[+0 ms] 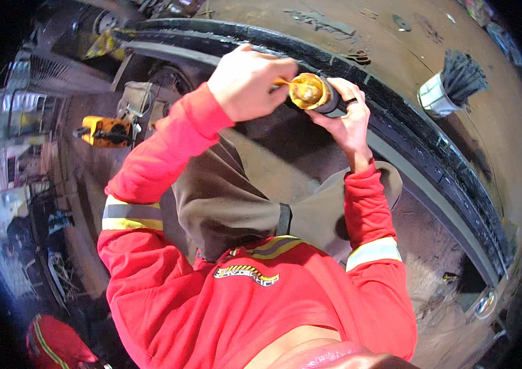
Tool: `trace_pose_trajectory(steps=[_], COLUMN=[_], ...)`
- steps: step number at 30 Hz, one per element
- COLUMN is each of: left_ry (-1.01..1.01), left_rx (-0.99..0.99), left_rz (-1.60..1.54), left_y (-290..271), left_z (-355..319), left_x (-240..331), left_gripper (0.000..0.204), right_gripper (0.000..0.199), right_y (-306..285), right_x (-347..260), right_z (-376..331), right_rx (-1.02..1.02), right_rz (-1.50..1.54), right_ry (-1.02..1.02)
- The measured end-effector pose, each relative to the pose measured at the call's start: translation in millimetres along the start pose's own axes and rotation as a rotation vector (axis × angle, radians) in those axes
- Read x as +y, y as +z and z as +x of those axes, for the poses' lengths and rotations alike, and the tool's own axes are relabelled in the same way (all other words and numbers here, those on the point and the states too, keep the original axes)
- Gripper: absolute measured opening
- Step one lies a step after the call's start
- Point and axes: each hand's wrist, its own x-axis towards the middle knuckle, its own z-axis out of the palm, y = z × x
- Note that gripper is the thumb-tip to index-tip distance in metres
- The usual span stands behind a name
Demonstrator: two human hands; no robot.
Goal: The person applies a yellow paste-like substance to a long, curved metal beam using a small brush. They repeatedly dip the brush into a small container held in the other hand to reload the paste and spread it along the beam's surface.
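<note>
My right hand (pixel 350 120) is wrapped round a dark cylindrical container (pixel 333 101), holding it tilted so that its mouth faces me. Inside is a yellow-brown, lumpy mass (pixel 306 91), and the rim is lined with yellow. My left hand (pixel 251 83) is closed, a little blurred, at the left side of that mouth. From its fingers a thin orange stick (pixel 282 81) reaches into the container; the stick's full shape is hidden by the hand and the contents. Both hands are raised above my bent legs, in front of a long dark beam.
The long black beam (pixel 451 166) runs across in front of me, bent by the lens. Beyond it stand a white bucket (pixel 438 97) of dark rods and a pair of scissors (pixel 358 57). An orange-yellow machine (pixel 108 131) sits at left. A red garment (pixel 58 344) shows lower left.
</note>
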Motion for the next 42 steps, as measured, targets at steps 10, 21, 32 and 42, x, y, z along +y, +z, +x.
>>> trace_pose_trajectory(steps=[10,21,32,42], left_ry=[-0.334,-0.467,-0.664,-0.795], left_rx=[0.024,0.101,0.253,0.512], left_rz=[-0.853,-1.033,-1.142,-1.049], left_y=[1,-58,-290,-357], left_z=[-56,-78,-85,-87], left_x=[-135,-267,-357,-401], left_gripper=[0.011,0.015,0.013,0.013], right_gripper=[0.063,0.061,0.058,0.057], right_y=[68,169,231,257], right_x=[-16,-53,-212,-251], right_z=[37,120,334,419], right_rx=[0.052,0.066,0.091,0.027], right_rz=[-0.148,-0.023,0.121,0.072], right_ry=[0.069,0.345,0.385,0.375])
